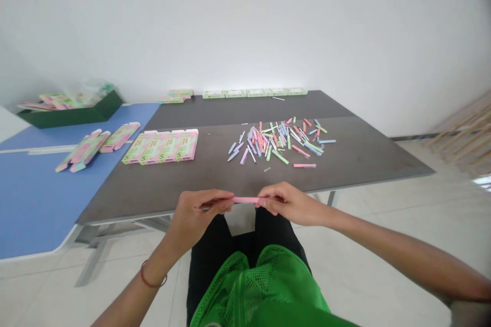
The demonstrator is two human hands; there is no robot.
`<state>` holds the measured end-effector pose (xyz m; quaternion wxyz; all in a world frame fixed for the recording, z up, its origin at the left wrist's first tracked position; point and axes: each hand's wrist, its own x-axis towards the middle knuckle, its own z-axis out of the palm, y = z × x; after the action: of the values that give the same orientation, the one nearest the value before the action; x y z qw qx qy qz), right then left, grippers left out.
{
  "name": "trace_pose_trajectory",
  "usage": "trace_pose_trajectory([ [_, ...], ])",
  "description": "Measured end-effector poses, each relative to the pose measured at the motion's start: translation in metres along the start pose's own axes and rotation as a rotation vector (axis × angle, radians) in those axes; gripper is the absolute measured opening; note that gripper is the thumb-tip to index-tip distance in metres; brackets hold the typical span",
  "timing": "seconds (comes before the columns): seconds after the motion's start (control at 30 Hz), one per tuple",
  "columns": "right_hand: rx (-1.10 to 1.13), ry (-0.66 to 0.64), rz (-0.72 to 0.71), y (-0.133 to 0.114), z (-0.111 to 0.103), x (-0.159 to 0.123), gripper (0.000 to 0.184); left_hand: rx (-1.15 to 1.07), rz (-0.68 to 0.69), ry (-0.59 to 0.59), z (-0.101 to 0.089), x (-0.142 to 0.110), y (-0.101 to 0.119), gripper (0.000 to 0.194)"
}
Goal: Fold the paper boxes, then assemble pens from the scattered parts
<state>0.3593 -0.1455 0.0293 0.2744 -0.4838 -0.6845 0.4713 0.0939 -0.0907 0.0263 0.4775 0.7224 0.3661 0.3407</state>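
A pink pen (246, 200) is stretched level between my two hands, just off the front edge of the dark table. My left hand (205, 208) pinches its left end between thumb and fingers. On the other end, my right hand (283, 203) is closed, with the tip hidden under the fingers. Beyond them lies a loose pile of pen parts (264, 138) in pink, green, blue and purple, mixed with thin white refills. A single pink pen (304, 165) rests apart at the pile's near right, and a small clear piece (267, 169) is left of it.
Several pastel boxes (169, 147) marked 5 lie side by side at the left of the dark table (215, 179). A row of boxes (255, 93) lines the wall edge. On the blue table (34, 184) are more boxes (86, 150) and a green bin (76, 116) of packaging.
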Motion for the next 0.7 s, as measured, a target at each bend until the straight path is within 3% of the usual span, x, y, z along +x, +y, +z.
trace_pose_trajectory([
  [0.07, 0.061, 0.092, -0.003, 0.001, 0.006, -0.006, 0.023, 0.003, 0.008, 0.041, 0.001, -0.005, -0.003, 0.017],
  [0.13, 0.194, 0.215, 0.003, 0.006, 0.007, -0.011, 0.031, -0.003, 0.001, 0.065, 0.000, -0.009, -0.008, 0.018],
  [0.3, 0.495, 0.449, 0.007, 0.023, -0.002, -0.024, 0.032, -0.036, -0.049, 0.111, 0.004, -0.011, -0.021, 0.023],
  [0.53, 0.581, 0.594, 0.017, 0.025, 0.002, -0.038, 0.034, -0.056, -0.091, 0.129, 0.021, -0.006, -0.021, 0.030],
  [0.7, 0.584, 0.658, -0.009, 0.027, 0.008, -0.040, 0.033, -0.052, -0.090, 0.112, 0.022, -0.005, -0.020, 0.030],
])
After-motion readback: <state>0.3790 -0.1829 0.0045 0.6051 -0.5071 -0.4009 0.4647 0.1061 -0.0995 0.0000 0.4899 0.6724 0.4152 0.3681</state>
